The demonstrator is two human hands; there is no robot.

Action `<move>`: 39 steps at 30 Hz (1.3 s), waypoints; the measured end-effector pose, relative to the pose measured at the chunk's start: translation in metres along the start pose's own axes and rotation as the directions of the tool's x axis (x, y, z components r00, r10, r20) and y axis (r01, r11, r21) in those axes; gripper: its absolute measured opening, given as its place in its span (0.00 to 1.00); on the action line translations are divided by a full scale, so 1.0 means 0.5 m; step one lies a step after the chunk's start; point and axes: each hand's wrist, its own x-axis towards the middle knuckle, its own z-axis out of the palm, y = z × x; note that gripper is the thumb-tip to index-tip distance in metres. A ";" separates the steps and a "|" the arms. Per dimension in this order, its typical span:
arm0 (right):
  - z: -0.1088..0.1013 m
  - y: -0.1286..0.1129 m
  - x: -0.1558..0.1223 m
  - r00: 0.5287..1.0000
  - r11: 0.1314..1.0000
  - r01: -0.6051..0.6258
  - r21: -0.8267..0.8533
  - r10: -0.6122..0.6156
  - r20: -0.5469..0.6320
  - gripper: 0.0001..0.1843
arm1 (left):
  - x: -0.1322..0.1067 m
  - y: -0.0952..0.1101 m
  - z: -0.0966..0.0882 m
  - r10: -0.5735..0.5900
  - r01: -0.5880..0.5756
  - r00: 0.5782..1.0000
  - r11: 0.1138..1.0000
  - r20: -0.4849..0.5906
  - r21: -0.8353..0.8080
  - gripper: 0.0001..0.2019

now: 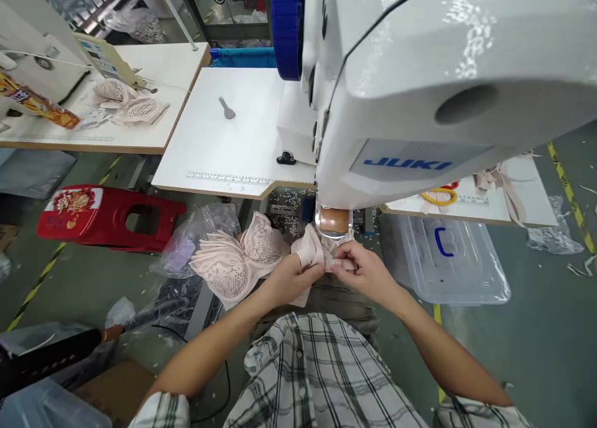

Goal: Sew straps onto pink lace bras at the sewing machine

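Note:
A pale pink lace bra (310, 249) lies under the front of a white sewing machine (392, 117). My left hand (295, 275) is closed on its cup, fingers gripping the fabric. Just to the right, my right hand (361, 267) pinches the edge of the same bra, close below the machine's needle area, which the machine's head hides. Beside my left forearm rests a stack of matching pink lace bra cups (233, 263), over my lap.
White worktable (233, 142) with a grey spoon-like tool (226, 108) and black clip (286, 158) at left. Yellow-handled scissors (439, 196) lie at right, above a clear lidded box (457, 266). A red stool (107, 218) and plastic bags are at lower left.

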 end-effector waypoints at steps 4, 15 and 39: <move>-0.004 0.004 -0.018 0.936 0.991 0.014 -0.133 -0.059 -0.347 0.06 | 0.003 0.008 -0.007 -0.068 0.048 0.994 0.974 -0.084 -0.220 0.17; 0.075 -0.029 0.000 0.838 0.946 0.217 -0.242 -0.307 -0.450 0.06 | 0.008 0.012 0.029 -0.101 -0.034 0.938 0.925 -0.331 -0.379 0.16; 0.008 -0.033 0.016 0.995 0.995 0.097 0.031 -0.097 0.002 0.04 | 0.004 -0.012 0.025 0.147 -0.171 0.947 0.984 -0.285 -0.059 0.12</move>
